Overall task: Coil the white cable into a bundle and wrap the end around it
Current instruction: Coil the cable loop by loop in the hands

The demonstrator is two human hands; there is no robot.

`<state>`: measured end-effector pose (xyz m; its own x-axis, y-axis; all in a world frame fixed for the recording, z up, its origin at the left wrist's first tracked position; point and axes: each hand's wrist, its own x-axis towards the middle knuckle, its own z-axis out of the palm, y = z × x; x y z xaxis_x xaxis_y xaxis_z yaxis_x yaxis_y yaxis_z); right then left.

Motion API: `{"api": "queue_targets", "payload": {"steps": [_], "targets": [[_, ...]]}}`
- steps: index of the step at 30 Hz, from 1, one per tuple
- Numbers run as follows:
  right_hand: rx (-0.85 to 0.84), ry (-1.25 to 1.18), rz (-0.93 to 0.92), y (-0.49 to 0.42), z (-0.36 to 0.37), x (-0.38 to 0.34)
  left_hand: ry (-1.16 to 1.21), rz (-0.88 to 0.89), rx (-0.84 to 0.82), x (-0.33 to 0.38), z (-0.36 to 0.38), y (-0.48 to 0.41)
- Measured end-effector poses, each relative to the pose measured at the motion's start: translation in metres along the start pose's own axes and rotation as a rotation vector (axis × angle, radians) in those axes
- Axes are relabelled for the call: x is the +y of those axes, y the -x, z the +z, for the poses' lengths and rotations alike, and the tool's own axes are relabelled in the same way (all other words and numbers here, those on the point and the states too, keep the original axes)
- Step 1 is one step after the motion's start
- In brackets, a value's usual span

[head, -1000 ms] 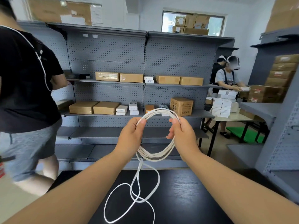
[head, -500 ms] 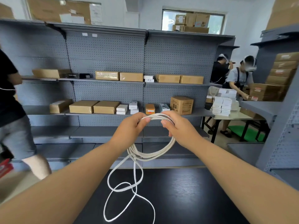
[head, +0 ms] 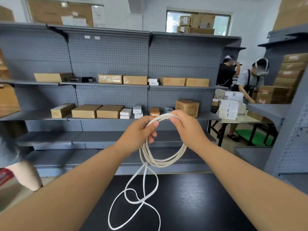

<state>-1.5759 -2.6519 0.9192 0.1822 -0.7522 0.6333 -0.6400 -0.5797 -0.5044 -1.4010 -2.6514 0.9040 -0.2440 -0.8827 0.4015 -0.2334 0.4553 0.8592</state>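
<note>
White cable [head: 158, 164] coil, fingers of left hand [head: 138, 130] and right hand [head: 188, 130] gripping its top.

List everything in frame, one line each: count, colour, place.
black table: one, black, front centre
white cable: one, white, coil held up between both hands, tail looped on the table
shelving: one run, grey pegboard, behind the table
cardboard boxes: many, brown, on the shelves
small boxes: several, white, lower shelf centre
orange box: one, orange, lower shelf behind the coil
stacked boxes: one pile, white, far table at right
green mat: one, green, floor far right
other people: two, far right
bare leg: one, left edge
left hand: one, grips the coil's left side
right hand: one, grips the coil's top
</note>
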Motion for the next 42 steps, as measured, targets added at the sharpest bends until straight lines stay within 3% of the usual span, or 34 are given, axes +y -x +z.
{"api": "queue_targets", "payload": {"steps": [7,15,17,21,25,30,35,37,39,42], "targets": [[0.087,0.024,0.005,-0.01,-0.026,0.003,0.025,-0.059,-0.129,0.003,-0.003,-0.004],[0.159,0.073,0.038,-0.024,-0.06,-0.002,-0.312,-0.137,-0.122,0.026,-0.013,-0.011],[0.14,0.12,0.032,-0.025,-0.065,-0.004,-0.471,-0.1,-0.018,0.034,-0.016,-0.016],[0.109,0.195,0.022,-0.022,-0.068,-0.006,-0.812,0.146,0.417,0.043,-0.026,-0.014],[0.105,0.19,0.037,-0.016,-0.065,-0.005,-1.147,0.263,0.382,0.031,-0.037,-0.014],[0.095,0.175,0.032,-0.007,-0.049,-0.006,-1.005,0.315,0.542,0.033,-0.042,-0.013],[0.086,0.187,0.031,-0.003,-0.051,-0.007,-1.363,0.395,0.321,0.013,-0.054,-0.003],[0.017,0.235,-0.001,0.0,-0.047,-0.006,-1.297,0.229,0.288,0.014,-0.052,-0.003],[-0.01,0.212,0.001,0.002,-0.041,-0.007,-0.924,0.043,0.369,0.026,-0.042,-0.003],[0.015,0.118,0.043,0.004,-0.034,-0.008,-0.56,-0.005,0.371,0.036,-0.031,-0.011]]}}
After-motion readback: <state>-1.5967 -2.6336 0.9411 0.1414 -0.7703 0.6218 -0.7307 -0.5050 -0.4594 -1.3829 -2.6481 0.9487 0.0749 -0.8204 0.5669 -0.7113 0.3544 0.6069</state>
